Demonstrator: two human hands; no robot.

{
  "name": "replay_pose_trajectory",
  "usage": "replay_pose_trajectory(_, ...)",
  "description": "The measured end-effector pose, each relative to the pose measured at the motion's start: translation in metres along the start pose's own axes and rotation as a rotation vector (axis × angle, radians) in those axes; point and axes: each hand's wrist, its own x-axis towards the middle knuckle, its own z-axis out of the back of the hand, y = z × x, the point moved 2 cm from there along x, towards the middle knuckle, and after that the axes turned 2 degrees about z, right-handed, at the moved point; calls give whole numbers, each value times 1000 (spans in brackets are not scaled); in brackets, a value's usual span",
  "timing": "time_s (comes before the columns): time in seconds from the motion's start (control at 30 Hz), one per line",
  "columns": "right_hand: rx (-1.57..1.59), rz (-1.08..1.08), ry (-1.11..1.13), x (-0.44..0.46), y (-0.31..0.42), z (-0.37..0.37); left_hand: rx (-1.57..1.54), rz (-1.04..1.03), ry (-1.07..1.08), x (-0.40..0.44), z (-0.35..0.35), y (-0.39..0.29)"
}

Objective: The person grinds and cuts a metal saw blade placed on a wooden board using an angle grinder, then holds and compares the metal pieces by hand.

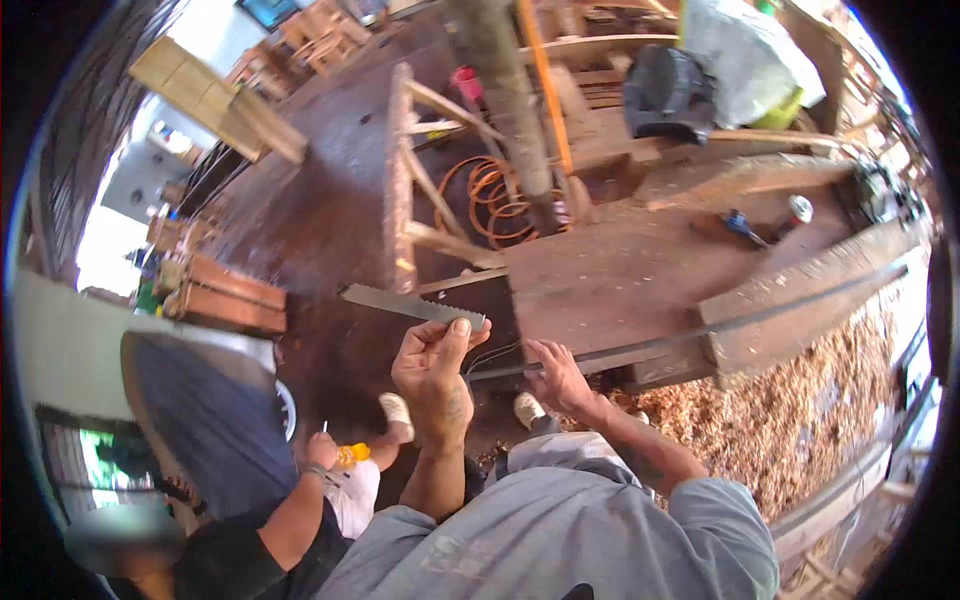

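Note:
A flat metal strip with a toothed edge point(405, 303) is pinched between the thumb and fingers of my left hand point(435, 365), raised in front of me and pointing to the left. My right hand point(560, 377), fingers partly spread, is at the near end of a long thin dark bar point(650, 345) that runs right along the wooden workbench point(600, 275). Whether its fingers grip the bar is hard to tell. A thin loop of wire or band point(493, 352) shows between my hands.
Another person point(290, 520) in dark clothes sits at lower left. Wood shavings point(790, 400) cover the floor at right. Beyond the bench stand a post point(505, 90), a wooden frame point(398, 180) and a coiled orange hose point(490, 195). A blue tool point(742, 227) lies on the bench.

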Motion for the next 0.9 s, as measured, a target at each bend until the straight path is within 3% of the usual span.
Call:
replay_pose_trajectory(0.2, 118, -267, -375, -119, -30, 136, -28, 93, 184, -52, -125, 53)
replay_pose_trajectory(0.33, 196, -488, -478, -214, -48, 219, -45, 140, 328, -109, -226, 101)
replay_pose_trajectory(0.47, 84, -618, -612, -300, -42, 303, -128, 252, 454, -166, -331, 147)
replay_pose_trajectory(0.67, 75, -787, -977, -388, -46, 382, -141, 315, 610, -231, -457, 194)
replay_pose_trajectory(0.9, 206, -825, -1122, -434, -94, 453, -132, 391, 734, -302, -572, 248)
